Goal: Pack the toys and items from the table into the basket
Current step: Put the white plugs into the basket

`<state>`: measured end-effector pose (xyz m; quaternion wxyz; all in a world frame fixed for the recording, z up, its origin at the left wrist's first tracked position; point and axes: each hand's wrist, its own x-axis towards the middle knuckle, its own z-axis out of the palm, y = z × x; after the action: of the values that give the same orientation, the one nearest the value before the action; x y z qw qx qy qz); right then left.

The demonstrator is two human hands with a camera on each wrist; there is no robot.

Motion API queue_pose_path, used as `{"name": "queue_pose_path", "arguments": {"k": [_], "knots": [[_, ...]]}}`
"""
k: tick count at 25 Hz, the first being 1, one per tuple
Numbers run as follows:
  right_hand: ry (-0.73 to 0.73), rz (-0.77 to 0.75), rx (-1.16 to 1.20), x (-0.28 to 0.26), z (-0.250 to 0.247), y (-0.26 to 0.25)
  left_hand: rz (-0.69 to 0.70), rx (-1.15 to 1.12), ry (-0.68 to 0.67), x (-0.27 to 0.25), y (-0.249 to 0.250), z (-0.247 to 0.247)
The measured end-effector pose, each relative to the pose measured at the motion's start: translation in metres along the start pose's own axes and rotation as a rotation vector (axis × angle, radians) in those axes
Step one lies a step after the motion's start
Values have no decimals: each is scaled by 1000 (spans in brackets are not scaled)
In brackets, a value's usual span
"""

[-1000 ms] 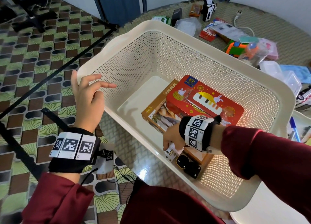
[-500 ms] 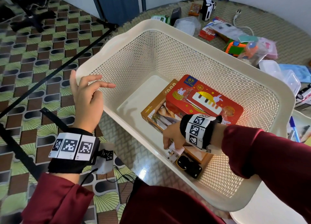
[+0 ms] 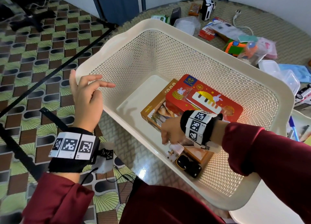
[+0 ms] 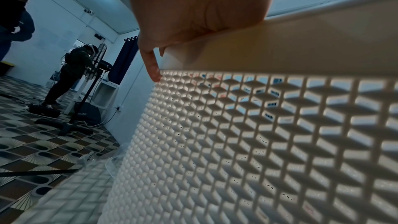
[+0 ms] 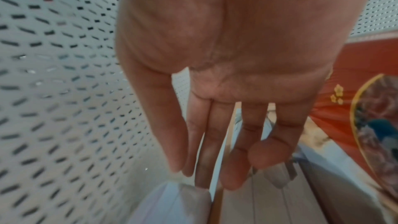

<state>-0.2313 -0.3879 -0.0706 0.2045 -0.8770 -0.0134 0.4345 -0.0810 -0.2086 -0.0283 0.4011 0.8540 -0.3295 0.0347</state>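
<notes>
Your right hand (image 3: 170,131) is down inside the basket (image 3: 94,95), at its near wall, with the fingers (image 5: 232,168) straight and close together, pointing down and holding nothing. Directly below the fingertips lies the white plug adapter (image 3: 174,150), on the basket floor against the near wall; in the right wrist view its pale corner (image 5: 185,200) sits just under the tips, touching or nearly so, you cannot tell which. Just to its right lies the black gadget (image 3: 188,166), and on the far side the brown box (image 3: 156,109) with the red box (image 3: 203,99) stacked on it.

Your left hand (image 3: 87,99) is at the basket's left rim, fingers loosely spread, thumb side against the outer wall, gripping nothing.

The adapter looks placed. The remaining things lie far and right of the basket: the orange toy car (image 3: 235,47), the white toy truck (image 3: 207,7), the clear tubs (image 3: 277,72). Your right hand is the nearer 1, so lift it clear of the far rim and reach right.
</notes>
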Motion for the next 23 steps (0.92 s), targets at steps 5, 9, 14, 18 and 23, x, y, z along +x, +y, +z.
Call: {"name": "queue_pose_path", "arguments": {"k": [5,9,14,18,23], "knots": [[116,-3,140,1,-14,2,-71,-28,-13,-1,2,0],[294,-25,221,-12,-32,-3,-52,27,-9,2,2,-1],[493,37,198,-38,-54,-9,-118,69,-59,3,12,-7],[664,75,170,-72,-68,-24,-131,161,-129,14,18,-16],[864,189,158,-131,-73,-50,107,-28,-202,29,48,-29]]}}
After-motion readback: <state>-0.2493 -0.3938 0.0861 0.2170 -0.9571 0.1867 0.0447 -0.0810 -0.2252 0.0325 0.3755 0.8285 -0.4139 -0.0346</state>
